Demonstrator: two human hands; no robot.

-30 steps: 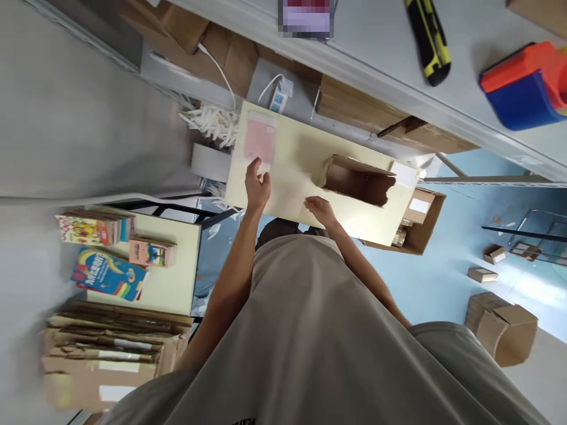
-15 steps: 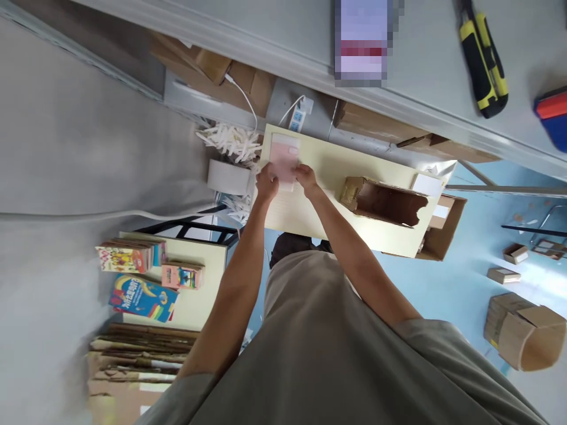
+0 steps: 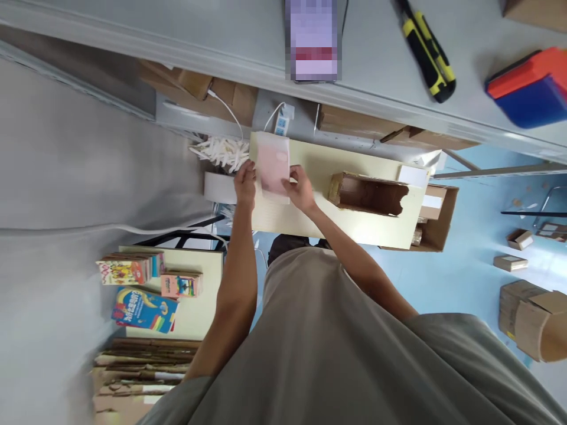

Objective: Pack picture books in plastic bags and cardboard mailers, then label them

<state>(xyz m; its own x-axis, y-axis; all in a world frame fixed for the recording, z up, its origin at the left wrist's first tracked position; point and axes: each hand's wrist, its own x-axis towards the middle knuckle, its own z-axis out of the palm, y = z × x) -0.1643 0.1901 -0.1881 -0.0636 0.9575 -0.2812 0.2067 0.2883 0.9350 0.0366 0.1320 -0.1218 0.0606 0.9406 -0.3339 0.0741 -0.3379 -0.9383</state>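
Note:
A flat pink item [image 3: 272, 168] with a pale oval patch lies inside a whitish translucent bag [image 3: 268, 139], over the left end of a cream table. My left hand [image 3: 245, 188] is at the bag's left edge, its fingers curled closed on that edge. On the other side, my right hand [image 3: 300, 189] pinches the bag's right edge between thumb and fingers, low on the pink item. What exactly the pink item is cannot be made out. An open, narrow cardboard box [image 3: 343, 192] rests on the same table, right of my right hand.
Above is a grey shelf [image 3: 376, 74] with a blurred-out phone-like object [image 3: 313, 35], a yellow-black utility knife [image 3: 429, 56] and a red-blue object [image 3: 531, 88]. White strips [image 3: 221, 153] and a power strip [image 3: 282, 124] lie beyond the cream table [image 3: 319, 224]. Books [image 3: 146, 310] and stacked cardboard [image 3: 142, 372] are left.
My left hand has shifted from the bag's lower left part up to its left edge. My right hand has moved slightly lower along the right edge. The whole view has shifted a little.

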